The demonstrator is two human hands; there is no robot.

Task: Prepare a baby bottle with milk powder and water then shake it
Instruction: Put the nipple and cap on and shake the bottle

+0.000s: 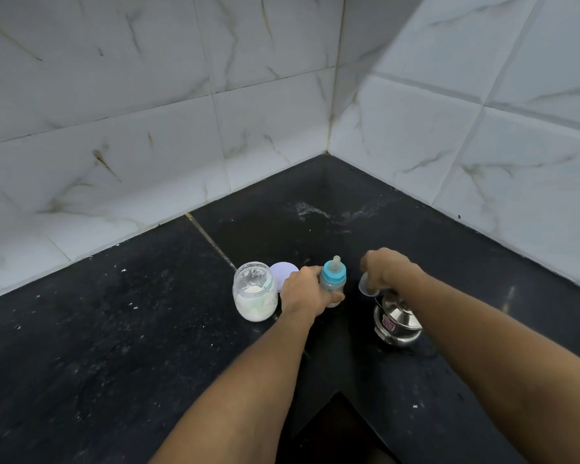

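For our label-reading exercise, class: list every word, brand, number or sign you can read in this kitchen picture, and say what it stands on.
No text here can be read.
Steel pot: a small pink sticker on its side, print too blurred to read.
Baby bottle: faint marks on the body, mostly hidden by the left hand; unreadable.
Powder jar: no legible label.

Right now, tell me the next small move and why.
Probably set the clear cap down with the right hand, then take the steel pot. The left hand grips the baby bottle with its teat collar still on; the powder jar stands open, lid behind.
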